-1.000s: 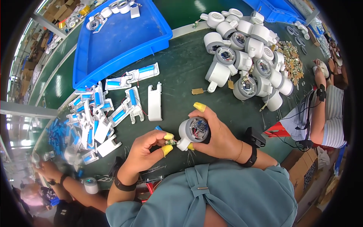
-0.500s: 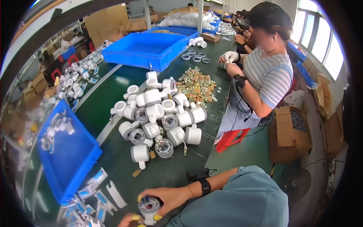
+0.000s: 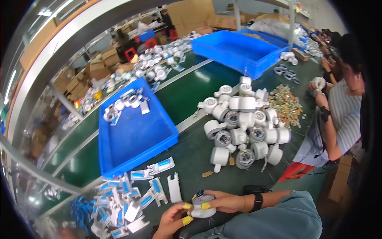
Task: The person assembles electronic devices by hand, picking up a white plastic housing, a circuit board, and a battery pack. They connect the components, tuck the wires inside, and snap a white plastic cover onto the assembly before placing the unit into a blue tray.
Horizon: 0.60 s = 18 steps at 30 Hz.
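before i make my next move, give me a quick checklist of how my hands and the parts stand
1. Right hand gripping the white housing: ok.
2. Both hands free: not ok, the right is occupied.
3. Yellow covers on the left hand's thumb and a fingertip: ok.
4. Small part between the left fingertips: cannot tell, too small to make out.
5. Long white shell on the bench, unheld: ok.
6. Housing pile apart from both hands: ok.

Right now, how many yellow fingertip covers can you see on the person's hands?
3: an upper cover and a lower cover on the left hand, and one cover on the right hand. Others may be hidden behind the white housing.
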### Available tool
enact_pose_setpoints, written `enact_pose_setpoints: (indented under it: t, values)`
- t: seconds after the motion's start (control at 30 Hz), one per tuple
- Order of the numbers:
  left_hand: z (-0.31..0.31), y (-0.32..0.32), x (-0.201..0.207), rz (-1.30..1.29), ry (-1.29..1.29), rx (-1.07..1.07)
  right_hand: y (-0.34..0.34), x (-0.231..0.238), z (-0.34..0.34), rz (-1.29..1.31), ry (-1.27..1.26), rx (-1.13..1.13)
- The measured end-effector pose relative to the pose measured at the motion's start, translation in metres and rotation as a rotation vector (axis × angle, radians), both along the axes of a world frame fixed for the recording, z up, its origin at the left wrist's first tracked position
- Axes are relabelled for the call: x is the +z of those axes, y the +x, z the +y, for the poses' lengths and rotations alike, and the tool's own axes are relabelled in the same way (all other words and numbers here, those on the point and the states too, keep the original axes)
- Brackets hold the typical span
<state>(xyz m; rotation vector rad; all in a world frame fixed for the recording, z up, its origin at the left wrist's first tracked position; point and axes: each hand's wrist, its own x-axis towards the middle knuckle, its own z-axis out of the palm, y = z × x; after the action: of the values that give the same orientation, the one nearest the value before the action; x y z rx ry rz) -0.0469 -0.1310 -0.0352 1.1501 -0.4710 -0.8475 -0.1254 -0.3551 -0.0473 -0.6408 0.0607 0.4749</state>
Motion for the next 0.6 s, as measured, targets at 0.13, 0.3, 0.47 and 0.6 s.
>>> enact_pose_setpoints:
  t: [0.13, 0.3, 0.47, 0.6]
  values:
    - [-0.012, 0.003, -0.005, -0.453, 0.288, 0.013, 0.006, 0.002, -0.004, 0.150, -0.080, -0.092]
    - [-0.031, -0.007, 0.024, -0.381, 0.441, 0.139, 0.008, 0.012, -0.004, 0.118, -0.072, -0.027]
    - [-0.034, 0.003, 0.036, -0.177, 0.405, 0.120, 0.008, 0.027, -0.004, -0.278, -0.314, -0.047]
    - [-0.041, 0.034, 0.073, -0.025, 0.219, 0.030, 0.007, 0.028, -0.006, -0.418, -0.217, -0.156]
